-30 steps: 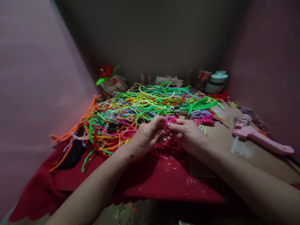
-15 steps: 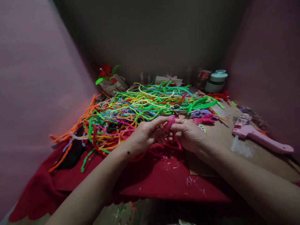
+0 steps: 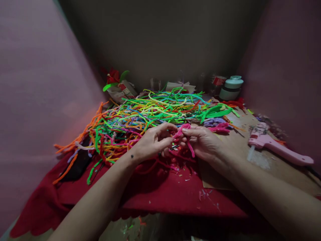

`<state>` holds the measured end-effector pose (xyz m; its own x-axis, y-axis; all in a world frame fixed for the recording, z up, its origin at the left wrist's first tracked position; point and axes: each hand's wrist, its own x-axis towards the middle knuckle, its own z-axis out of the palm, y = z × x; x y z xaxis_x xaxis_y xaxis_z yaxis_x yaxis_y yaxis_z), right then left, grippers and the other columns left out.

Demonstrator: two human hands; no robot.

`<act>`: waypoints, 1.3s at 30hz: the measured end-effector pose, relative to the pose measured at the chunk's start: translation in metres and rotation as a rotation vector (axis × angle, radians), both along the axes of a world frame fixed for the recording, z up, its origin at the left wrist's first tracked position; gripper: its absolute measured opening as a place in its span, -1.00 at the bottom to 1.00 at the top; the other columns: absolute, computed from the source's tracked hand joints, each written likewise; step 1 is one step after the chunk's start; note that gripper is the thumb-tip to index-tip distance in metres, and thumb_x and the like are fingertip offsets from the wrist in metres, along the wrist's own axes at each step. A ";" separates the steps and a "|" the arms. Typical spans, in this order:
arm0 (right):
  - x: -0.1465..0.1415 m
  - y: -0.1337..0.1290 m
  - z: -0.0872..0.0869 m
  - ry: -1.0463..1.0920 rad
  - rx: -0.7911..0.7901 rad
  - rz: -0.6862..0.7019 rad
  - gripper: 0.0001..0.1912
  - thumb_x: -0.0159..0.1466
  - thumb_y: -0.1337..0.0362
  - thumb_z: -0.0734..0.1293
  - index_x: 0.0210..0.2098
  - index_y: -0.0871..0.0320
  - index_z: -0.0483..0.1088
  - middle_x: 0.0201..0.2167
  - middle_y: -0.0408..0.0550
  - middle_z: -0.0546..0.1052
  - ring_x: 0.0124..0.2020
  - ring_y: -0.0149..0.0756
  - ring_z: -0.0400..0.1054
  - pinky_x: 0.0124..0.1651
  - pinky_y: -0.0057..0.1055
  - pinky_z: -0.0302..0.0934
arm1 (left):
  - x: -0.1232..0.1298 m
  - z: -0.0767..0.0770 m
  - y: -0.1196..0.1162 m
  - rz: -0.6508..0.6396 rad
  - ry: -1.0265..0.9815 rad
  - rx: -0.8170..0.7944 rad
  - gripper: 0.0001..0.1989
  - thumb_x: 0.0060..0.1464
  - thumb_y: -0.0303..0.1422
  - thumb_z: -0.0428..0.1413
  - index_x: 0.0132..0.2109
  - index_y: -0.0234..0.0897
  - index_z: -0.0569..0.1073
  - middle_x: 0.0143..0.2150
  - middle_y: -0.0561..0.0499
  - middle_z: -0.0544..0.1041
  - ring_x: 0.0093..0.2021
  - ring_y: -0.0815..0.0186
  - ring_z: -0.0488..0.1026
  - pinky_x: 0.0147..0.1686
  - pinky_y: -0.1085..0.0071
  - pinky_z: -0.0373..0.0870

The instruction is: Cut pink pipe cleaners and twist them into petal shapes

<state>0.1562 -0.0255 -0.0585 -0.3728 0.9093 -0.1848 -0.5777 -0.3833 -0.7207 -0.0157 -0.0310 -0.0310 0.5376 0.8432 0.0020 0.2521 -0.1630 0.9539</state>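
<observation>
A bent, looped piece of pink pipe cleaner (image 3: pixel 185 128) is pinched between the thumb and fingers of my right hand (image 3: pixel 204 142), with one tail hanging down below. My left hand (image 3: pixel 156 139) is just left of it, thumb and index finger apart around the loop's left end; whether they touch it is hard to make out. A small dark and silver object (image 3: pixel 174 147) shows below the left fingers, partly hidden. Behind both hands spreads a large heap of multicoloured pipe cleaners (image 3: pixel 150 110). More pink pipe cleaners (image 3: pixel 220 128) lie beyond my right hand.
A pink glue gun (image 3: pixel 283 147) lies on a brown board (image 3: pixel 240 174) at right. A mint-lidded jar (image 3: pixel 232 87) stands at the back right, a red flower (image 3: pixel 112 76) at the back left. Small scraps dot the red cloth (image 3: pixel 175 197) in front.
My left thumb and index finger have spread and moved slightly away from the pink loop. The loop now tilts to the left, while my right hand keeps its pinch.
</observation>
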 end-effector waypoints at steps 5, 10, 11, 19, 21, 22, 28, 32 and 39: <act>-0.001 0.000 -0.003 -0.023 0.070 -0.027 -0.93 -0.07 0.45 0.42 -0.58 0.25 0.43 -0.65 -0.14 0.41 -0.61 -0.48 0.26 -0.55 -0.53 0.17 | 0.004 0.001 -0.002 0.149 0.063 0.037 -0.79 0.07 -0.24 0.08 -0.25 -0.33 0.42 -0.69 0.18 0.30 -0.75 0.54 0.22 -0.74 0.63 0.13; -0.004 0.001 -0.004 -0.016 0.165 -0.078 -0.88 -0.04 0.33 0.46 -0.53 0.21 0.44 -0.63 -0.18 0.41 -0.60 -0.50 0.24 -0.52 -0.53 0.16 | 0.006 -0.003 -0.004 0.176 0.078 0.028 -0.79 0.10 -0.25 0.04 -0.32 -0.33 0.43 -0.68 0.18 0.28 -0.76 0.56 0.18 -0.77 0.65 0.07; -0.005 0.000 -0.004 -0.027 0.167 -0.098 -0.86 -0.06 0.32 0.47 -0.54 0.21 0.43 -0.63 -0.20 0.40 -0.60 -0.50 0.23 -0.52 -0.54 0.15 | 0.006 -0.003 -0.004 0.168 0.088 0.029 -0.79 0.09 -0.26 0.05 -0.33 -0.33 0.43 -0.68 0.18 0.28 -0.76 0.56 0.18 -0.76 0.65 0.07; -0.003 -0.001 -0.008 -0.185 0.244 -0.118 -0.83 0.02 0.24 0.43 -0.56 0.22 0.45 -0.61 -0.13 0.45 -0.57 -0.45 0.27 -0.46 -0.47 0.18 | 0.004 0.006 -0.005 0.070 0.063 -0.232 -0.83 0.04 -0.30 0.09 -0.34 -0.35 0.39 -0.68 0.15 0.35 -0.77 0.53 0.23 -0.77 0.65 0.07; -0.002 -0.001 -0.010 -0.199 0.252 -0.116 -0.83 0.04 0.22 0.42 -0.53 0.21 0.45 -0.59 -0.12 0.46 -0.57 -0.42 0.29 -0.45 -0.43 0.20 | 0.005 0.007 -0.007 0.043 -0.002 -0.306 -0.82 0.03 -0.28 0.10 -0.28 -0.34 0.39 -0.69 0.16 0.34 -0.76 0.52 0.25 -0.77 0.65 0.06; -0.002 -0.001 -0.010 -0.200 0.244 -0.116 -0.83 0.03 0.22 0.43 -0.52 0.21 0.45 -0.59 -0.12 0.46 -0.58 -0.41 0.29 -0.45 -0.42 0.21 | 0.006 0.007 -0.007 0.043 -0.035 -0.317 -0.80 0.03 -0.27 0.11 -0.26 -0.33 0.38 -0.68 0.15 0.36 -0.75 0.52 0.27 -0.76 0.65 0.05; -0.003 -0.001 -0.010 -0.238 0.230 -0.074 -0.79 0.02 0.18 0.43 -0.54 0.20 0.43 -0.64 -0.15 0.40 -0.63 -0.45 0.22 -0.51 -0.44 0.14 | 0.008 0.001 -0.005 0.128 -0.099 -0.255 -0.81 0.03 -0.29 0.12 -0.36 -0.37 0.38 -0.57 0.09 0.44 -0.73 0.57 0.25 -0.72 0.65 0.09; 0.000 -0.003 -0.006 -0.254 0.252 0.014 -0.83 0.02 0.23 0.44 -0.52 0.20 0.43 -0.65 -0.20 0.36 -0.64 -0.51 0.17 -0.55 -0.50 0.05 | 0.003 0.000 0.000 0.192 -0.187 -0.182 -0.82 0.04 -0.29 0.11 -0.35 -0.35 0.36 -0.58 0.12 0.43 -0.74 0.59 0.21 -0.74 0.66 0.06; 0.000 -0.008 -0.001 -0.336 0.228 0.187 -0.83 0.00 0.27 0.45 -0.48 0.24 0.43 -0.61 -0.15 0.45 -0.63 -0.50 0.24 -0.54 -0.50 0.09 | 0.002 0.005 -0.002 0.271 -0.171 -0.106 -0.82 0.01 -0.30 0.13 -0.35 -0.35 0.35 -0.60 0.13 0.41 -0.73 0.57 0.20 -0.75 0.64 0.08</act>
<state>0.1559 -0.0335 -0.0593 -0.4887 0.8633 -0.1262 -0.2329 -0.2685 -0.9347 -0.0134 -0.0328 -0.0263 0.2934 0.9557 -0.0226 0.1078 -0.0096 0.9941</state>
